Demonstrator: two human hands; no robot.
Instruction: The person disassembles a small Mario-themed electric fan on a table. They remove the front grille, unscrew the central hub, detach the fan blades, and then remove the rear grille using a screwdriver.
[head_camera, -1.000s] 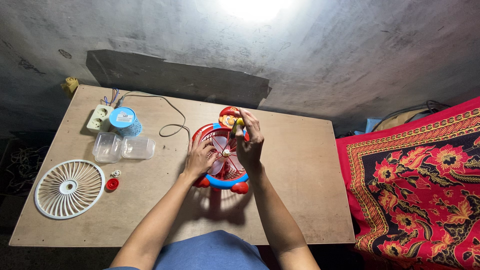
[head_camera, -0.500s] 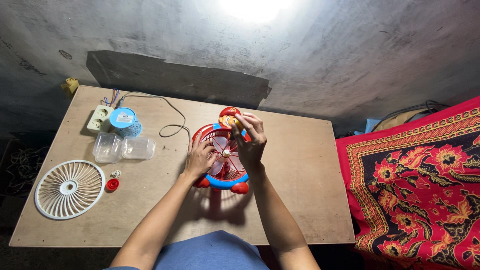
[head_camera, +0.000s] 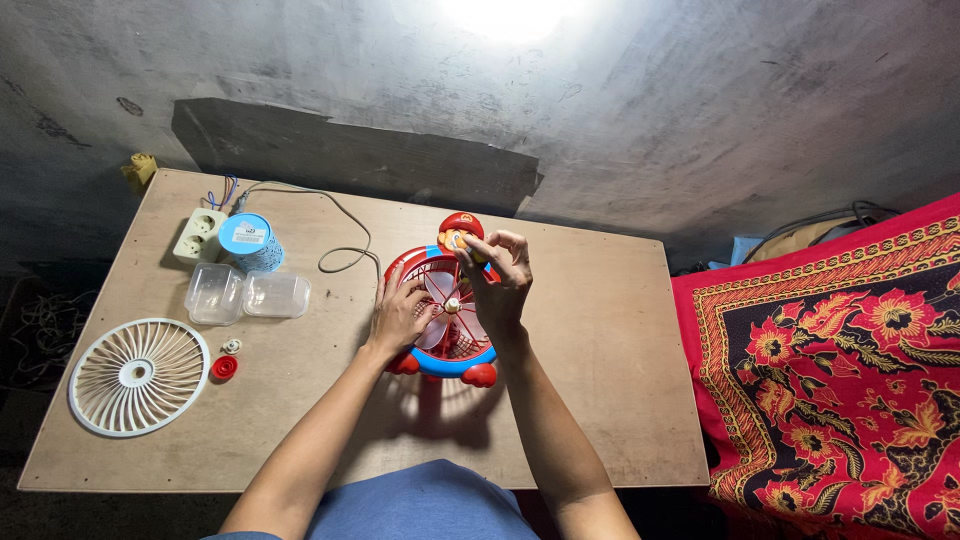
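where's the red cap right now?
In the head view the red cap lies on the left side of the table, right beside the white fan grille and just below a small white ring.

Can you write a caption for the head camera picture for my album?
Two hands, left hand and right hand, work on a small red-and-blue toy fan lying on a wooden table.

Your fan (head_camera: 446, 320) lies mid-table (head_camera: 600, 400), your left hand (head_camera: 400, 318) on its left side, your right hand (head_camera: 497, 285) over its right. Far left lies the grille (head_camera: 138, 377), two small caps (head_camera: 226, 362) just beside it. Behind those sit two tubs (head_camera: 245, 296), then the can (head_camera: 250, 242) and socket strip (head_camera: 199, 236). A cloth (head_camera: 840, 370) lies right of the table.
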